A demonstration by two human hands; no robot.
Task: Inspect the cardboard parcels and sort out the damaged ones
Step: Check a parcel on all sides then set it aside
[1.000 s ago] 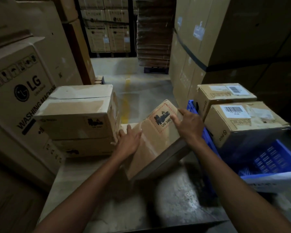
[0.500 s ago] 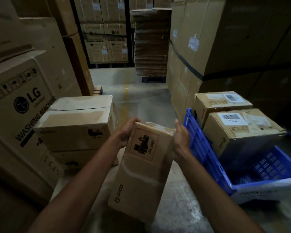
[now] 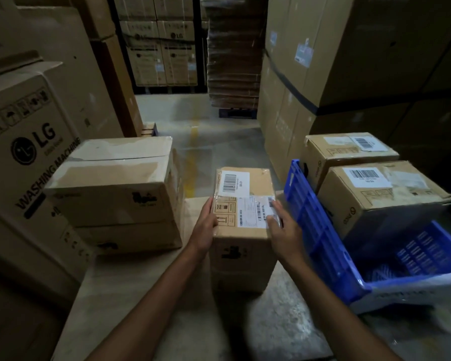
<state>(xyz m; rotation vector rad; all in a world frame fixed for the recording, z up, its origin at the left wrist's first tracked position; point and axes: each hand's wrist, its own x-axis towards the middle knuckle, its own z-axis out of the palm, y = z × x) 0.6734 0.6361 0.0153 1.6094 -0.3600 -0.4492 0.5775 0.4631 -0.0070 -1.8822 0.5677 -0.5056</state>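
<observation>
View from a person's head, looking down along two bare forearms. Straight ahead at 12 o'clock, a tall cardboard parcel [image 3: 241, 246] stands upright with its base down at a pale counter [image 3: 141, 295]. The left hand [image 3: 205, 230] grips its left upper edge, thumb on top. The right hand [image 3: 284, 230] grips the right upper edge, fingers curled over a white shipping label [image 3: 253, 212]. A barcode sticker [image 3: 232, 182] sits further back on the top face. At 3 o'clock, just beside the parcel, is a blue plastic crate [image 3: 320, 243], with two labelled boxes [image 3: 380, 196] behind it at 2 o'clock. At 10 o'clock are two stacked boxes [image 3: 115, 188], then a washing machine carton [image 3: 24, 152]. Far off at 12 o'clock stands a stack of flat cardboard [image 3: 235, 48].
</observation>
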